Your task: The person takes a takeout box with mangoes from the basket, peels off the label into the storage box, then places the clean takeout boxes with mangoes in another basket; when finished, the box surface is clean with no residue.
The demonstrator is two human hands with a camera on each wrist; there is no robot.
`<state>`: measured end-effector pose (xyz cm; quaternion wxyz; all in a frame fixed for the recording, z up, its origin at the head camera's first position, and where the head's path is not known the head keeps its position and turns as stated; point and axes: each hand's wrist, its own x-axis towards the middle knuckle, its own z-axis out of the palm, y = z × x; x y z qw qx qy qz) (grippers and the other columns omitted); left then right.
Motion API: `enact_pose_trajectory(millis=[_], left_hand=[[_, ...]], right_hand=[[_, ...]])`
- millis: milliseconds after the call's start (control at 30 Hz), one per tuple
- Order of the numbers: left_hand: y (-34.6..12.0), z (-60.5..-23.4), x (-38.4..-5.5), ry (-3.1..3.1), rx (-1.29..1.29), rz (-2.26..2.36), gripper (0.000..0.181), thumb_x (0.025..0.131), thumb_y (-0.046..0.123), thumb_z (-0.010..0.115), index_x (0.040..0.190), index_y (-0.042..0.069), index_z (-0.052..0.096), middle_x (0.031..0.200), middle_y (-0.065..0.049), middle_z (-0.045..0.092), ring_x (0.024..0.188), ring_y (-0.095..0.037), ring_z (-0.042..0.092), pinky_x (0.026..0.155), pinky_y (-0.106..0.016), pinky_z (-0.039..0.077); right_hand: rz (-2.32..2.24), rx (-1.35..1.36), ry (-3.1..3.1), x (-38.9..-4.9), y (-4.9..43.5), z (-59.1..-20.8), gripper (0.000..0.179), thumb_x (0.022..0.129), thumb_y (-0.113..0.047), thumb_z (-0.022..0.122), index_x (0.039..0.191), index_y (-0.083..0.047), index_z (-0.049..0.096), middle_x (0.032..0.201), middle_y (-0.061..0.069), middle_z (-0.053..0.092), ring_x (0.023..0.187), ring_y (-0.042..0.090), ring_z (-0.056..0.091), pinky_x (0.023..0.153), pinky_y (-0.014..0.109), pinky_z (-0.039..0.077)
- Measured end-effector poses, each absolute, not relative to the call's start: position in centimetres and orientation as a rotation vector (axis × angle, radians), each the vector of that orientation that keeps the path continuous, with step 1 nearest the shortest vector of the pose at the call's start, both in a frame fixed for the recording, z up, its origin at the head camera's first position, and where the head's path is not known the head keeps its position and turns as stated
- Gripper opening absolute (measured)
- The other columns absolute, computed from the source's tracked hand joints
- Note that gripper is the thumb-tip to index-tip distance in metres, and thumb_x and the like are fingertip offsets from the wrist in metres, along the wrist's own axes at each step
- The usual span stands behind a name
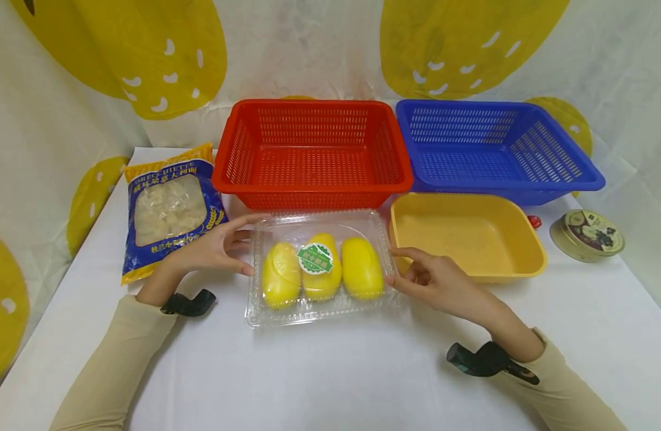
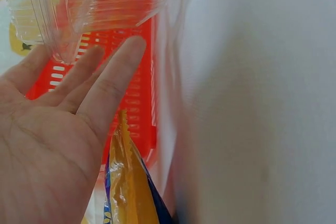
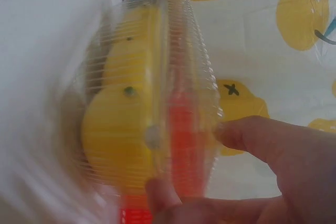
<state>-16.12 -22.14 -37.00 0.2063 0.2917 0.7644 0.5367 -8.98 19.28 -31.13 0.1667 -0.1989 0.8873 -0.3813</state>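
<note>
A clear plastic clamshell box [image 1: 322,311] containing three yellow mangoes [image 1: 361,269] lies between both hands in the head view, slightly askew. A round green-and-white sticker [image 1: 315,258] is on its lid. My left hand [image 1: 214,244] holds the box's left edge, index finger by the far corner and thumb lower on the side. At the right edge, my right hand [image 1: 443,281] pinches the rim between thumb and index finger. The right wrist view shows the box blurred, with the thumb [image 3: 160,192] at its side. Whether its base touches the table cannot be told.
Behind the box stand a red basket [image 1: 314,197] and a blue basket [image 1: 503,187]. A yellow tub [image 1: 470,272] sits beside the right hand, with a round tin [image 1: 586,236] and a small red item [image 1: 534,221] beyond it. A blue-and-yellow orecchiette bag [image 1: 171,206] lies left.
</note>
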Motion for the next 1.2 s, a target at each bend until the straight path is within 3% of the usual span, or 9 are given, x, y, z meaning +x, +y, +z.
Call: enact_pose_trajectory(millis=[133, 333, 500, 667, 933, 1200], left_hand=[[-22.2, -36.9, -16.1, 2.147, 0.820, 1.489, 0.096, 0.075, 0.018, 0.085, 0.151, 0.005, 0.027, 0.156, -0.016, 0.027, 0.142, -0.041, 0.027, 0.112, -0.058, 0.027], [-22.0, -36.6, -16.2, 2.138, 0.871, 1.554, 0.092, 0.081, 0.031, 0.080, 0.152, 0.005, 0.027, 0.158, -0.017, 0.024, 0.143, -0.038, 0.025, 0.113, -0.059, 0.025], [-21.2, -36.0, -15.7, 2.206, 0.919, 1.562, 0.096, 0.082, 0.023, 0.080, 0.155, 0.007, 0.021, 0.159, -0.020, 0.019, 0.143, -0.037, 0.026, 0.114, -0.056, 0.025], [-20.2, -35.8, -15.5, 2.308, 0.907, 1.509, 0.098, 0.079, 0.022, 0.082, 0.155, 0.013, 0.021, 0.158, -0.017, 0.025, 0.145, -0.032, 0.024, 0.115, -0.058, 0.023], [-19.2, -35.7, -15.2, 2.358, 0.815, 1.469, 0.084, 0.082, 0.013, 0.078, 0.152, 0.013, 0.031, 0.154, -0.011, 0.034, 0.138, -0.034, 0.037, 0.106, -0.059, 0.038], [-19.2, -35.6, -15.1, 2.358, 0.787, 1.453, 0.076, 0.084, 0.016, 0.075, 0.150, 0.018, 0.036, 0.152, -0.004, 0.037, 0.136, -0.031, 0.040, 0.104, -0.057, 0.039]], right_hand=[[-1.103, -0.531, 2.548, -9.1, 19.6, -30.3, 0.045, 0.093, -0.023, 0.067, 0.131, -0.001, 0.057, 0.075, 0.005, 0.061, 0.049, 0.016, 0.051, 0.045, 0.025, 0.045], [-1.136, -0.627, 2.708, -9.6, 19.1, -29.7, 0.024, 0.092, -0.016, 0.068, 0.114, -0.006, 0.069, 0.075, -0.001, 0.061, 0.067, 0.014, 0.056, 0.057, 0.023, 0.050], [-1.228, -0.698, 2.701, -10.0, 17.5, -29.5, 0.019, 0.092, -0.011, 0.067, 0.109, -0.004, 0.072, 0.079, -0.001, 0.062, 0.073, 0.015, 0.056, 0.061, 0.020, 0.050], [-1.279, -0.786, 2.663, -10.4, 16.0, -29.9, 0.017, 0.090, -0.006, 0.068, 0.106, 0.000, 0.072, 0.080, 0.000, 0.063, 0.074, 0.016, 0.056, 0.062, 0.020, 0.050], [-1.291, -0.957, 2.630, -11.1, 14.0, -31.4, 0.014, 0.086, 0.001, 0.067, 0.099, 0.001, 0.072, 0.079, 0.001, 0.062, 0.070, 0.014, 0.052, 0.059, 0.018, 0.046], [-1.280, -1.049, 2.688, -11.7, 12.1, -32.3, 0.013, 0.082, 0.003, 0.071, 0.094, 0.000, 0.073, 0.077, 0.002, 0.063, 0.067, 0.013, 0.052, 0.058, 0.020, 0.046]])
